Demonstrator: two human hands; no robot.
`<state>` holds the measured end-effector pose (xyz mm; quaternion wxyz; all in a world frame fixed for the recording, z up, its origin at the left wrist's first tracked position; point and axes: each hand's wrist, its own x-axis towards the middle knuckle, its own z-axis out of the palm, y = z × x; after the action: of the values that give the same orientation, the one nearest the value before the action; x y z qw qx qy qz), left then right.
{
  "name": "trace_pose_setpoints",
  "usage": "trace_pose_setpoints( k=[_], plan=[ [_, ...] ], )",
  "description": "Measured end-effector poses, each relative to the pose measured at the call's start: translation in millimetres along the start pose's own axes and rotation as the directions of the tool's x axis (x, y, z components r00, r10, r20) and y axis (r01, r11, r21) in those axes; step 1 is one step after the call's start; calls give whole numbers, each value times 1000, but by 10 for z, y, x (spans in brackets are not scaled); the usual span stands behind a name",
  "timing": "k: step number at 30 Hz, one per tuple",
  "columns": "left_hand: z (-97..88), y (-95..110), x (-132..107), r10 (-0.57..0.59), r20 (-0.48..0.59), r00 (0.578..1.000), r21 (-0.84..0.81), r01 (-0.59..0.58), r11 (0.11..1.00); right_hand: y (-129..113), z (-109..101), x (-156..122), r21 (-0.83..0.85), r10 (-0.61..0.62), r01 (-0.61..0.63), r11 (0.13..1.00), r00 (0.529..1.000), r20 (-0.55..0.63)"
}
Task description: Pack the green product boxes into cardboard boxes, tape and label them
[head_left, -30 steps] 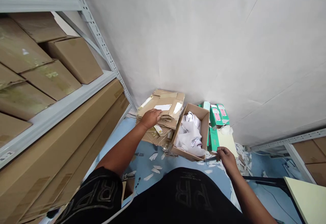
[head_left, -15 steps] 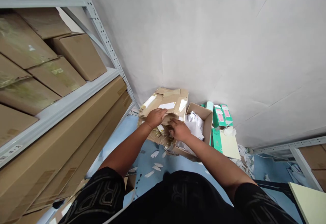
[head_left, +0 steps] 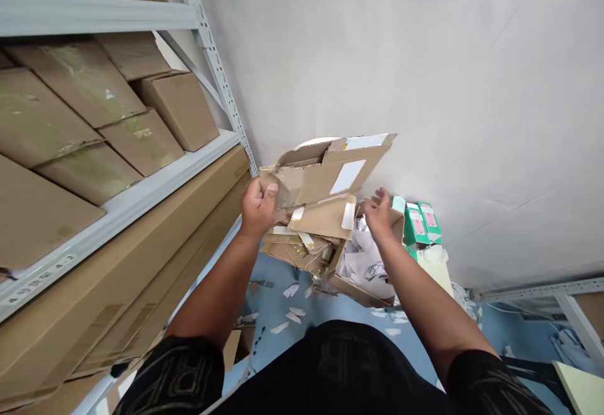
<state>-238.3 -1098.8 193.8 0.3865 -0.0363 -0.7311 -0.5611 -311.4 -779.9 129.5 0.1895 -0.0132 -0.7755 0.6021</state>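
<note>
My left hand (head_left: 259, 206) grips the left end of a flattened cardboard box (head_left: 325, 179), thumb on its near face. That box is raised and tilted above a stack of flattened cardboard (head_left: 302, 253), and white labels show on it. Off the right end of the cardboard, my right hand (head_left: 378, 212) is in the air with its fingers apart and nothing in them. Below my right hand stands an open carton (head_left: 361, 289) holding crumpled white paper (head_left: 363, 258).
A metal rack (head_left: 155, 173) with brown cartons (head_left: 182, 110) runs along the left. Green boxes with pink labels (head_left: 422, 221) stand right of the open carton, against the wall (head_left: 401, 75). Paper scraps (head_left: 295, 314) lie on the blue floor (head_left: 268, 305).
My left hand has lifted the flattened box up off the stack and moved left with it. My right hand has left the cardboard and moved right and up, over the open carton.
</note>
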Motion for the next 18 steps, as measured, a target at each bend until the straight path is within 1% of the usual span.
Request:
trace_pose_setpoints(
  k=[1, 4, 6, 8, 10, 12, 15, 18],
  plan=[
    [-7, 23, 2, -6, 6, 1000, -82, 6, 997, -81, -97, 57, 52, -32, 32, 998, 999, -7],
    [57, 52, -23, -11, 53, 999, -258, 24, 966, -336, -407, 120, 237, -121, 105, 966, 991, 53],
    [154, 57, -70, -21, 79, 997, -336, 46, 941, -466, -608, 78, 311, -116, 99, 945, 993, 37],
    [277, 78, -144, -23, 113, 993, -388, 65, 919, -540, -800, -9, 328, -76, 72, 942, 997, -2],
    [415, 136, -239, -9, 149, 989, -410, 70, 909, -566, -989, -126, 325, -56, 53, 944, 998, 0],
    [564, 241, -349, 18, 189, 982, -402, 61, 914, -569, -1186, -264, 313, -68, 55, 948, 997, 31],
    [815, 473, -520, 50, 262, 964, -362, 51, 931, -566, -1524, -507, 294, -87, 68, 953, 995, 53],
    [1126, 739, -683, 53, 300, 952, -346, 57, 936, -543, -1949, -783, 271, -90, 86, 959, 996, 2]
  ],
)
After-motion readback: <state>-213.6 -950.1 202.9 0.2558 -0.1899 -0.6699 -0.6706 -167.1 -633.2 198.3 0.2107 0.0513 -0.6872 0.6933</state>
